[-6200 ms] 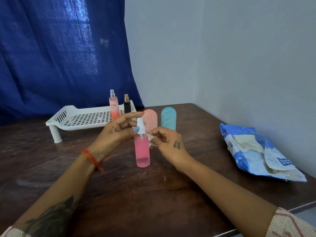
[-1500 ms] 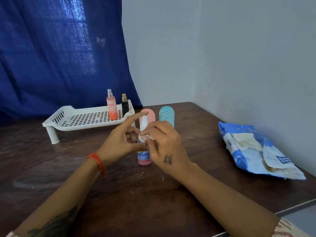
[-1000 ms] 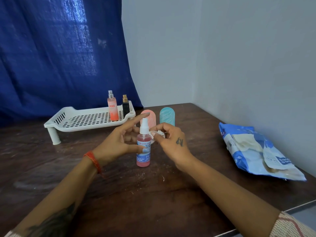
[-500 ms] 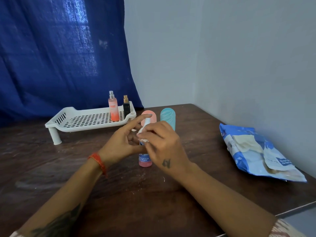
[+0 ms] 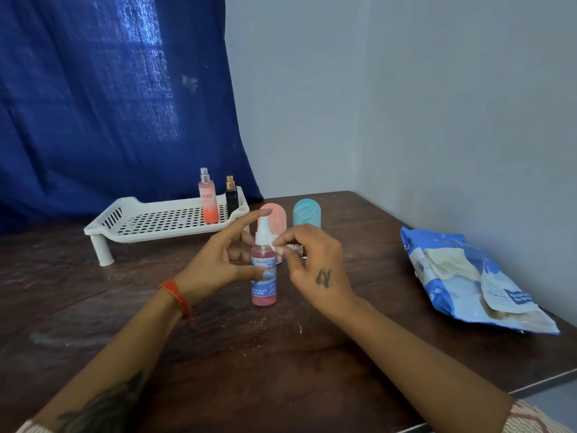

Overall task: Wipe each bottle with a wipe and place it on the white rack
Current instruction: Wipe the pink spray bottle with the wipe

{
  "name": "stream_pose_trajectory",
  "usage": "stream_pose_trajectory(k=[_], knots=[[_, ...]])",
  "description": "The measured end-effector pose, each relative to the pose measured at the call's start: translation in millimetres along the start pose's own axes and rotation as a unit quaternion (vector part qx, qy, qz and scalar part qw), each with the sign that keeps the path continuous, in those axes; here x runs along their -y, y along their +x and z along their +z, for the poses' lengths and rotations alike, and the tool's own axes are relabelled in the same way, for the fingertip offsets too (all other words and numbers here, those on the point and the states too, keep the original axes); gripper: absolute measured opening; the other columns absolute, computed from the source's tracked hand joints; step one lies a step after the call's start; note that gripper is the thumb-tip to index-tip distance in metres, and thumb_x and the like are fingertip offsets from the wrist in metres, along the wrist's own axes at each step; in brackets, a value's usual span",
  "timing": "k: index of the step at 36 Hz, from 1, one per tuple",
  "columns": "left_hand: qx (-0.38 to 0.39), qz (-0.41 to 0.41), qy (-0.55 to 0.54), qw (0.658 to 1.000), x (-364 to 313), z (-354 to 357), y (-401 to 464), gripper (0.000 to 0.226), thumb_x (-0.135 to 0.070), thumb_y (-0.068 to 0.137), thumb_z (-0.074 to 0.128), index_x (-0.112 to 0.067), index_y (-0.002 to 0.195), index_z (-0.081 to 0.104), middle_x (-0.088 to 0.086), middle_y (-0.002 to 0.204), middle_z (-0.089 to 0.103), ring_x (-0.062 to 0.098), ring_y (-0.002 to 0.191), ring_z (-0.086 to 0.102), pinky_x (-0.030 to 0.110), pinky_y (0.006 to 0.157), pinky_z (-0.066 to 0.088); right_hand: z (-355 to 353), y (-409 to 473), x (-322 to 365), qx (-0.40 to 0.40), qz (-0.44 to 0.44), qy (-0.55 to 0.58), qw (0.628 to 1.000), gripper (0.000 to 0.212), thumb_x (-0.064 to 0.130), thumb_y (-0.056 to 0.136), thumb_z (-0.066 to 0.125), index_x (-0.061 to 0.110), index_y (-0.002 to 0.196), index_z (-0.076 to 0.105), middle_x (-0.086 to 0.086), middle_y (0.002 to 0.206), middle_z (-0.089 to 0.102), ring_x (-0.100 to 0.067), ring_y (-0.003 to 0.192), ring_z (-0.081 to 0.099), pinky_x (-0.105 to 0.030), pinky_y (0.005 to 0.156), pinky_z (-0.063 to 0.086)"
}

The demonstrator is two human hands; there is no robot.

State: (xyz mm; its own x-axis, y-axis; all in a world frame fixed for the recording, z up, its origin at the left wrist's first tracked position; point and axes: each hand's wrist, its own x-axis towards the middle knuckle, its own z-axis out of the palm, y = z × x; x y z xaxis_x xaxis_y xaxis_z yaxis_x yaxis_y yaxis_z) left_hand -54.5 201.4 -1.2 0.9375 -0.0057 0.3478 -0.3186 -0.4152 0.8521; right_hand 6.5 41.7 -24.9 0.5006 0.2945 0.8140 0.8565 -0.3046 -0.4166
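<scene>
So far we count two bottles on the rack (image 5: 150, 221), a coral one (image 5: 208, 198) and a black one (image 5: 232, 195), both upright at its right end. Our left hand (image 5: 218, 264) grips the pink spray bottle (image 5: 263, 276) standing mid-table, while our right hand (image 5: 312, 260) pinches the wipe (image 5: 285, 246) against its shoulder. Two capsule bottles (pink (image 5: 276, 215) and teal (image 5: 307, 213)) wait just behind, toward the far edge, likely unwiped, so roughly half remains. The table (image 5: 249, 354) is dark scuffed wood; a blue pack (image 5: 468, 282) lies near its right edge, a blue curtain (image 5: 109, 98) and pale walls behind.
</scene>
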Motion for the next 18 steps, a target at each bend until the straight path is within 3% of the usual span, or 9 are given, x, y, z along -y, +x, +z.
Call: stream_pose_trajectory(k=[3,8,12,15,18], knots=[[0.007,-0.002,-0.008,1.000,-1,0,-1,0.085,0.007,0.072,0.073,-0.041,0.134,0.039,0.007,0.098,0.059,0.018,0.092,0.068,0.032,0.081,0.057,-1,3,-2,-0.011,0.055,0.018,0.998,0.008,0.007,0.084,0.065,0.011,0.091,0.067,-0.001,0.091,0.067,0.001,0.078,0.055,0.002,0.071,0.040],[0.009,0.007,-0.018,1.000,-4,2,-1,0.085,0.010,0.072,0.072,-0.045,0.128,0.039,0.006,0.096,0.060,0.014,0.088,0.069,0.023,0.072,0.056,-7,12,9,-0.112,-0.032,-0.003,0.993,0.018,0.012,0.087,0.058,0.003,0.098,0.069,-0.009,0.095,0.068,-0.008,0.091,0.056,-0.001,0.081,0.040],[0.011,0.011,-0.030,0.999,-3,2,-1,0.086,0.007,0.069,0.076,-0.044,0.129,0.041,0.011,0.111,0.062,0.023,0.096,0.068,0.032,0.079,0.057,-7,15,19,-0.065,-0.135,-0.030,0.988,0.027,0.012,0.084,0.053,0.001,0.103,0.069,-0.014,0.101,0.066,-0.013,0.097,0.054,-0.010,0.090,0.039],[0.012,0.016,-0.041,0.999,-3,2,-1,0.089,0.014,0.070,0.071,-0.042,0.133,0.040,0.007,0.117,0.061,0.023,0.100,0.067,0.032,0.079,0.057,-4,13,14,-0.006,-0.216,-0.106,0.971,0.022,0.004,0.077,0.064,0.002,0.099,0.070,-0.014,0.098,0.066,-0.023,0.095,0.057,-0.026,0.083,0.048],[0.017,0.020,-0.034,0.999,-4,2,-1,0.093,0.017,0.071,0.069,-0.041,0.136,0.038,0.016,0.119,0.056,0.022,0.096,0.068,0.031,0.078,0.057,-8,12,9,0.030,-0.280,-0.154,0.947,0.022,0.008,0.078,0.059,0.001,0.095,0.070,-0.013,0.097,0.067,-0.021,0.097,0.049,-0.031,0.080,0.049]])
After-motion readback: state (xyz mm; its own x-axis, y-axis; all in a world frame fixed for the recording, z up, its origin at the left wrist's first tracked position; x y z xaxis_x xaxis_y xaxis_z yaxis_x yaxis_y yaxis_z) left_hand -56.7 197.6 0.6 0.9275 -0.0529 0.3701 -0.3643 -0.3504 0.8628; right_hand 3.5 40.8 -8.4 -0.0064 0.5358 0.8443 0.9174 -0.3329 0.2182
